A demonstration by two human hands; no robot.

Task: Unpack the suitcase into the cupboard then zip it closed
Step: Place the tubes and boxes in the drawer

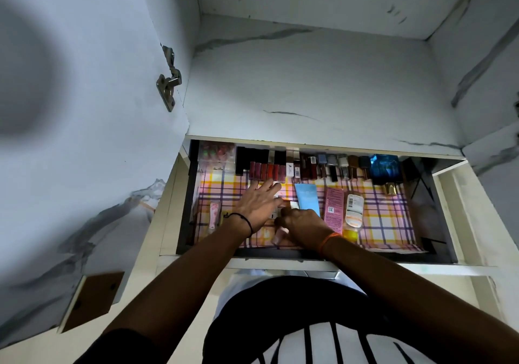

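Observation:
A cupboard drawer (443, 212) stands pulled out, lined with pink checked paper and holding cosmetics. Both my hands are inside it. My left hand (259, 203) lies flat with fingers spread over small items near the drawer's middle. My right hand (304, 227) is beside it with fingers curled down over small items; what it holds is hidden. A light blue tube (307, 198), a pink box (334, 209) and a clear bottle with an orange base (354, 212) lie just right of my hands. The suitcase is not in view.
A row of lipsticks (266, 171) and nail polish bottles (334, 165) lines the drawer's back, with a blue perfume box (384, 165) at the right. A pink tube (214, 215) lies at the left. The open cupboard door (84, 111) hangs at my left; a bare shelf (323, 97) sits above.

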